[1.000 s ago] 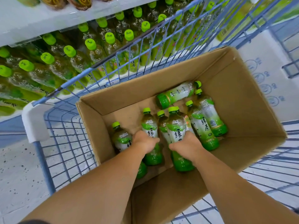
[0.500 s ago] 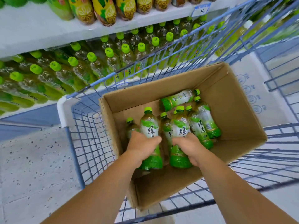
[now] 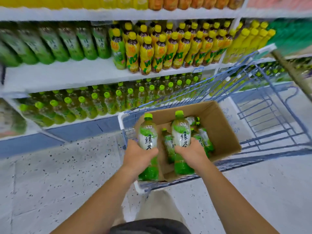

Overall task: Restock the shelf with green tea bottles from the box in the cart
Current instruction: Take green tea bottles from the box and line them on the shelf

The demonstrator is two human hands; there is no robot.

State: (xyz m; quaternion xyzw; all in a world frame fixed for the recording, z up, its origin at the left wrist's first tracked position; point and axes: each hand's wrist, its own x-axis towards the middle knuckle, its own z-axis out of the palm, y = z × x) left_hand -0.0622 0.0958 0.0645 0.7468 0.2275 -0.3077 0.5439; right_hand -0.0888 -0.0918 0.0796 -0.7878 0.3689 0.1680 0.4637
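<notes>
Both hands have lifted their bottles out of the box (image 3: 224, 132). The left hand (image 3: 138, 157) now holds its green tea bottle (image 3: 148, 142) upright above the near-left corner of the box and the cart (image 3: 263, 105) rim. The right hand (image 3: 191, 152) holds the second bottle (image 3: 181, 132) upright above the bottles left inside. The head has risen, so higher shelves (image 3: 70, 73) have come into view.

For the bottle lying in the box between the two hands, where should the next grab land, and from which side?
Probably its labelled middle, from above. The lying bottle rests on its side in the cardboard box, cap pointing away, so its round body faces up. The left hand and right hand each already hold a bottle by the midsection.
</notes>
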